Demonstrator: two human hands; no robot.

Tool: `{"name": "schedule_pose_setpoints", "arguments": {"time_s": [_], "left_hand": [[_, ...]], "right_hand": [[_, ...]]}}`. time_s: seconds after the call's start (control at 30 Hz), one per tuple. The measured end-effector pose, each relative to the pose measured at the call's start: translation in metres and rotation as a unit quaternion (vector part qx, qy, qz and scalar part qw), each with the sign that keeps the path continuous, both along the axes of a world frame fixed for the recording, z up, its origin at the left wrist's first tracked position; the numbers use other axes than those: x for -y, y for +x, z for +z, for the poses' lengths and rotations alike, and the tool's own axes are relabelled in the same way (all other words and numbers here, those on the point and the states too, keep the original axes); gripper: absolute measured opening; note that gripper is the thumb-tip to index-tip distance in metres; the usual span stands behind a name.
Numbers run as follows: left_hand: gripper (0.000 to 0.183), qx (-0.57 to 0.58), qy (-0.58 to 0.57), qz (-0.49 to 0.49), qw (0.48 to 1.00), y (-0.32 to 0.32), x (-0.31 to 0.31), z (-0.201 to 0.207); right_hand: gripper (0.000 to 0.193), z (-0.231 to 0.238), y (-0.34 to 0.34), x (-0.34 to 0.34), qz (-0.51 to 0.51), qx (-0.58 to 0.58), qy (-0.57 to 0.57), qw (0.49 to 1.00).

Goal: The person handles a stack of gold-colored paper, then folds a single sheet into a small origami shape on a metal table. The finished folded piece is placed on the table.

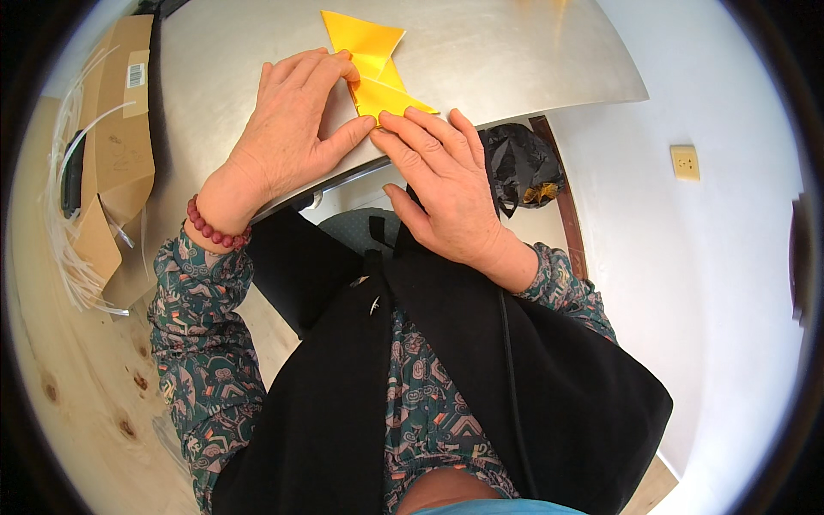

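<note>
A yellow sheet of folded paper [365, 39] with pointed corners lies on the metal tabletop, close to its near edge. My left hand [287, 124] holds the paper's left side, its index fingertip on top and its thumb at the near edge. The other fingers of that hand are partly hidden. From the right, my right hand [446, 184] reaches in with its fingers stretched out. Their tips touch the near fold of the paper beside my left thumb, while the right thumb stands apart, off the paper.
The silvery tabletop [515, 51] ends just in front of me. On the left stands an open cardboard box [116, 163] with clear plastic strips [64, 232] hanging over it. A black plastic bag [519, 163] sits below the table's right side, near a white wall with a socket [684, 162].
</note>
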State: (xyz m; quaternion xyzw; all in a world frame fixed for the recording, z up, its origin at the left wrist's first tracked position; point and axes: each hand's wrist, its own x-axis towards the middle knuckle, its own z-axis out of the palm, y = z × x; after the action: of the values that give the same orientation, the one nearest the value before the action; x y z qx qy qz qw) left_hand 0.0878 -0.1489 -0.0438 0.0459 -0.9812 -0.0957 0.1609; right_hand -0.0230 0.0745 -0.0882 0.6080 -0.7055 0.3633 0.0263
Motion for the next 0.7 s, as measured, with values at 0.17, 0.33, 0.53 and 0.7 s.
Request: {"name": "schedule_pose_setpoints", "arguments": {"time_s": [0.17, 0.33, 0.53, 0.7], "left_hand": [[0.059, 0.006, -0.020, 0.001, 1.000, -0.001, -0.003, 0.002], [0.059, 0.002, -0.036, 0.007, 0.999, -0.002, -0.006, 0.005], [0.050, 0.040, -0.003, 0.013, 0.999, -0.001, -0.006, 0.010], [0.048, 0.042, -0.009, 0.024, 0.999, -0.001, -0.006, 0.008]], "right_hand": [[0.060, 0.006, -0.001, 0.000, -0.003, 0.006, 0.006, 1.000], [0.056, 0.010, -0.012, -0.002, 0.002, -0.044, 0.035, 0.998], [0.061, 0.016, -0.039, -0.012, 0.031, -0.113, 0.084, 0.990], [0.059, 0.018, -0.049, -0.021, 0.008, -0.111, 0.074, 0.991]]}}
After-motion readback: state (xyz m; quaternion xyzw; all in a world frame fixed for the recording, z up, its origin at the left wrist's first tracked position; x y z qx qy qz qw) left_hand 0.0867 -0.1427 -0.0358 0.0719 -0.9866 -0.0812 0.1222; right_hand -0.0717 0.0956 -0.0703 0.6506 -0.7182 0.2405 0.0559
